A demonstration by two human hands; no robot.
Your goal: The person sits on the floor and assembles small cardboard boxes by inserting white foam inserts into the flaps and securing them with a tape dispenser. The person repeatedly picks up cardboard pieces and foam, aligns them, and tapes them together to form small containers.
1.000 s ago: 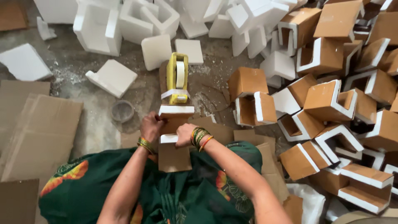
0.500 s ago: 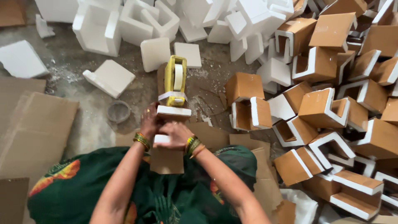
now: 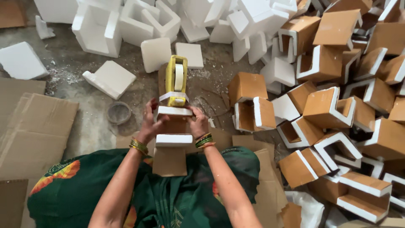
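Both hands are up at the work now: the left hand curls its grip round the left side of a U-shaped foam block, and the right hand clamps the right side, fingers pressed onto the block. The block sits just in front of the person's lap, over the concrete floor, its two white ends showing with a brown cardboard strip running under it and hanging toward the green garment. Right beyond it, touching or nearly so — hard to tell from this angle — stands a yellow tape dispenser with its white roll. A small round tape core lies on the floor to the left, near flattened cardboard sheets. Bare white foam pieces scatter ahead, and off to the right there's a big heap of cardboard-wrapped foam blocks. Bangles on both wrists.
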